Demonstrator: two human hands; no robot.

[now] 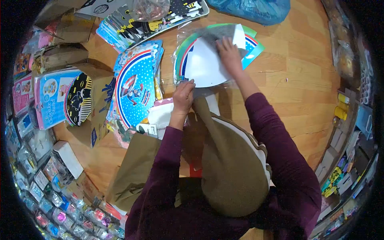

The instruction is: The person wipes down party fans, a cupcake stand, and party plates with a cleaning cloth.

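Observation:
My right hand (230,56) lies with its fingers stretched out on a white fan-shaped card (206,66). Beneath that card is a fan-shaped printed piece (252,46) with green, red, white and blue bands, within a clear plastic bag (176,60). A grey, blurred patch shows beside my right fingers. At the lower left corner, my left hand (184,97) has its fingers closed on the bag's edge, by the card's tip. Just left of it stands a stack of blue dotted fan-shaped cards (140,86) with a shield-bearing hero figure.
At the top, a tray (202,12) carries black and yellow bat-patterned pieces. A blue plastic bag (256,10) lies beyond the cards. Cardboard boxes (92,116) and a cupcake stand pack (52,96) are at left. Packaged goods line both sides of the wooden floor (296,100).

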